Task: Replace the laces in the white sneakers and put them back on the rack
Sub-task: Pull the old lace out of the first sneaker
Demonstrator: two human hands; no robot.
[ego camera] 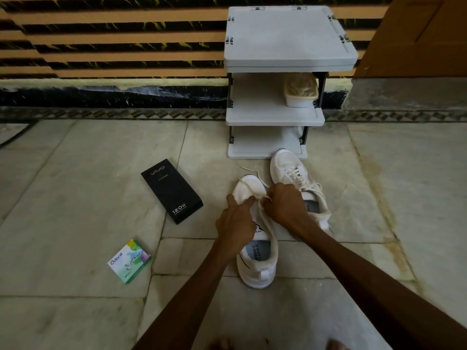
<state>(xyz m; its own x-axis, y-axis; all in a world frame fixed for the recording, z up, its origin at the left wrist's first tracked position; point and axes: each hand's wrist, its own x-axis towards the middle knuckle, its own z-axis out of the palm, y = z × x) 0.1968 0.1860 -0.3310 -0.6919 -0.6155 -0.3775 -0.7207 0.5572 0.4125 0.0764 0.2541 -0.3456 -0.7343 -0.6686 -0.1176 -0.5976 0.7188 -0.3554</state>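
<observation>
Two white sneakers lie on the stone floor in front of a grey shoe rack (275, 117). The near sneaker (257, 263) points toward the rack, and both hands work at its front eyelets. My left hand (236, 221) pinches the shoe's upper near the toe. My right hand (284, 205) pinches the white lace (252, 173), whose loose end trails over the toe toward the rack. The far sneaker (290, 170) lies just to the right, laced, its toe at the rack's bottom shelf.
A black phone box (171, 190) lies on the floor left of the sneakers. A small green and white carton (129, 261) sits nearer, further left. A cream container (300, 90) stands on the rack's middle shelf. A striped wall runs behind the rack.
</observation>
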